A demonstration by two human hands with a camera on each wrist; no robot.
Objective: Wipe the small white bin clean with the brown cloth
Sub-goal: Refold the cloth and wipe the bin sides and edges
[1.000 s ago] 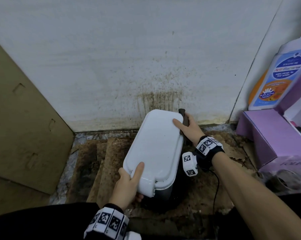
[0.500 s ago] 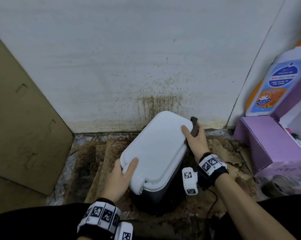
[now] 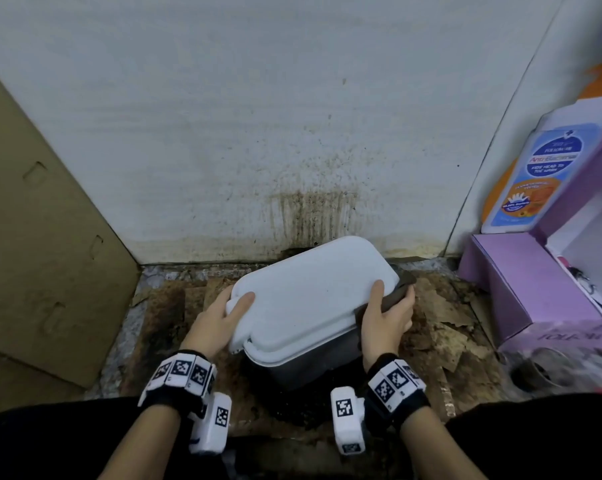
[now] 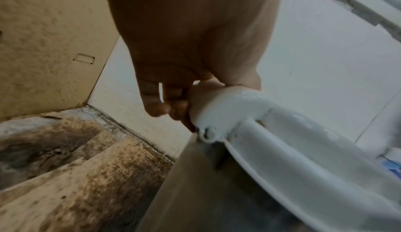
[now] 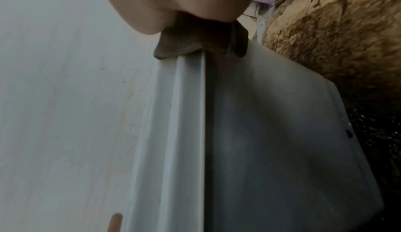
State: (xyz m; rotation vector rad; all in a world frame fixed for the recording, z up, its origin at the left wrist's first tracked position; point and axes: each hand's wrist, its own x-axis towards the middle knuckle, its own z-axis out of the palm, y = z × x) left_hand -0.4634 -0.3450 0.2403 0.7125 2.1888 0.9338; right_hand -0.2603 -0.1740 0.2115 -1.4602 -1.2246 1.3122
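The small white bin (image 3: 310,296) stands on the dirty floor by the wall, lid closed, its grey body below. My left hand (image 3: 223,317) grips the lid's near-left tab (image 4: 219,108), thumb on top and fingers curled underneath. My right hand (image 3: 386,317) holds the brown cloth (image 3: 398,294) against the bin's right side, thumb lying on the lid. In the right wrist view the cloth (image 5: 201,41) is bunched under the hand over the lid's rim (image 5: 186,115). Most of the cloth is hidden by the hand.
A stained white wall (image 3: 292,133) rises right behind the bin. Brown cardboard (image 3: 39,244) leans at the left. A purple box (image 3: 531,289) and a bottle of wash (image 3: 538,178) stand at the right. Torn, soiled cardboard (image 3: 441,327) covers the floor.
The bin has turned with its far end swinging right and has come nearer. My right hand with the cloth has slid back along the bin's right side. The left hand kept its grip.
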